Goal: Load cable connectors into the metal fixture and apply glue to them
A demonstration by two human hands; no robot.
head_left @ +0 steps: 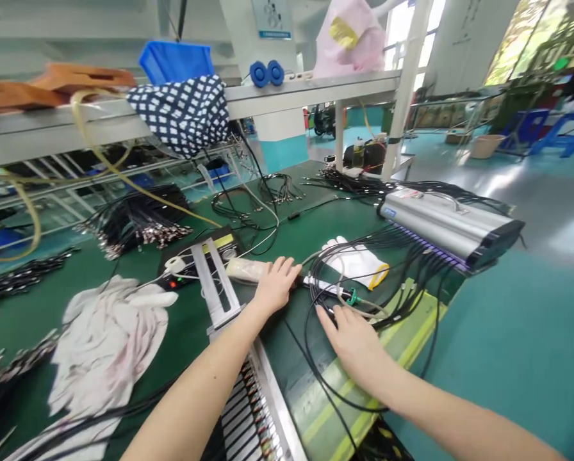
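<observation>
My left hand (278, 286) reaches over the dark green bench with its fingers stretched out. It lies at the end of a cream-wrapped, rounded object (246, 269); what is under the palm is hidden. My right hand (357, 339) has its fingers curled at a loop of thin black cables (314, 269), some of which pass between thumb and fingers. Just beyond it lies a white and black stick-like tool (324, 285) with a green end. Below my left wrist runs a long metal fixture (277, 410) holding a row of cable ends.
A silver case (443, 221) with a purple-lit underside stands over the cables at right. Gloves (357, 261) lie beyond my hands, and stained white cloth (111, 333) at left. Metal slide plate (214, 282), power strip (176, 280) and cable bundles (138, 218) surround them. A shelf (311, 89) spans the back.
</observation>
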